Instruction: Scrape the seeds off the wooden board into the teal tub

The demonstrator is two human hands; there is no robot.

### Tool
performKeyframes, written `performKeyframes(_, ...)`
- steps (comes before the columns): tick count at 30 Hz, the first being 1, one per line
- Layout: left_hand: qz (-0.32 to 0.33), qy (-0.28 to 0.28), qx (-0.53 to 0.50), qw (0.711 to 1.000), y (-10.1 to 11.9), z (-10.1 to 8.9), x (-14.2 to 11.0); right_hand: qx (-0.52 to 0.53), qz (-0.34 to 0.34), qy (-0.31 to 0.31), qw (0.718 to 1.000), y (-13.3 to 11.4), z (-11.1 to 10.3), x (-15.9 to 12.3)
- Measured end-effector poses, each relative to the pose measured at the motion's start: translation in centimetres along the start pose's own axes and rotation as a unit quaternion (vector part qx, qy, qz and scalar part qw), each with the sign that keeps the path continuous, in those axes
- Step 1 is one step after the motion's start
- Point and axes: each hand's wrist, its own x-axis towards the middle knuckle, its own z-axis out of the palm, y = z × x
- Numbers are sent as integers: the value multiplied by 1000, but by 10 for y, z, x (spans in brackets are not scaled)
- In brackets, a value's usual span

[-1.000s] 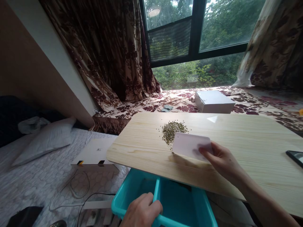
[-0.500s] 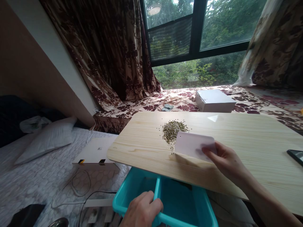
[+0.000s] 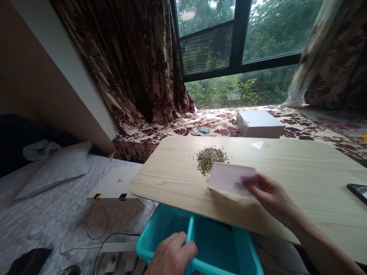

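Note:
My right hand (image 3: 271, 193) grips a pale, translucent flat scraper (image 3: 232, 177) by its right end, thumb on the near face. The scraper stands on its long edge on the light wooden tabletop (image 3: 298, 172). Just beyond its left end lies a loose pile of small greenish-brown beans or seeds (image 3: 210, 158), with some grains scattered around it. My left hand (image 3: 173, 254) is closed around the near rim of a turquoise plastic bin (image 3: 246, 248), where its divider meets the rim. The bin sits below the table's front edge and has two compartments.
A white box (image 3: 260, 124) and a small folded cloth (image 3: 203, 131) rest on the floral window seat. At the table's right edge lies a dark phone-like device (image 3: 358, 193). Left, a flat white box (image 3: 114, 185), cables (image 3: 83, 229) and a pillow (image 3: 57, 168) lie on the bed.
My right hand has drawn the scraper slightly left and toward me. The pile looks nearly the same, and my left hand keeps its grip on the bin.

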Motion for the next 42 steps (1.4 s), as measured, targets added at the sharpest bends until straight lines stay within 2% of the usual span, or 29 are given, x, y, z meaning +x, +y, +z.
performKeyframes(3, -5, -31, -14, 999, 1, -4, 0, -10, -1, -11, 1000, 0, 0, -2)
performKeyframes(7, -12, -73, -30, 997, 1, -9, -1, -15, 9, 4, 1000, -1, 3, -2)
performKeyframes(20, -23, -80, -41, 996, 2, -14, -1, -14, -4, -5, 1000, -5, 9, 0)
performKeyframes(24, -51, -145, -41, 987, 7, -20, 4, -22, -17, -6, 1000, -7, 9, 0)
performKeyframes(26, -61, -160, -41, 984, 8, -22, 6, -16, -23, -10, 1000, -7, 8, 0)
performKeyframes(37, -55, -140, -46, 988, 10, -23, 4, 20, -23, -31, 999, 9, 12, -3)
performKeyframes(42, -42, -74, -56, 995, 5, -17, -3, 47, -9, -52, 998, 16, 13, -4)
